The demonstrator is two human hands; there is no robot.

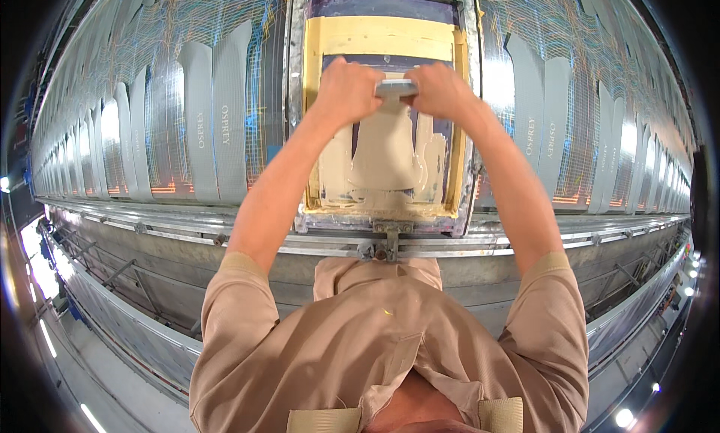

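My left hand (349, 92) and my right hand (441, 92) are both closed around the two ends of a pale grey squeegee (396, 88). It lies crosswise over the middle of a screen printing frame (296, 73). Cream-coloured ink (382, 151) covers the mesh on the near side of the squeegee, thick and wet in a broad patch. Yellow tape (382, 34) borders the mesh, with dark purple areas between. My hands hide the squeegee's ends, and its lower edge is not visible.
The frame rests on a long printing table. Rows of grey cut fabric pieces (198, 121) with pale lettering lie on both sides. A metal rail (187, 227) runs along the near edge, where a bracket (391, 234) meets the frame. Another long table (131, 313) stands behind me.
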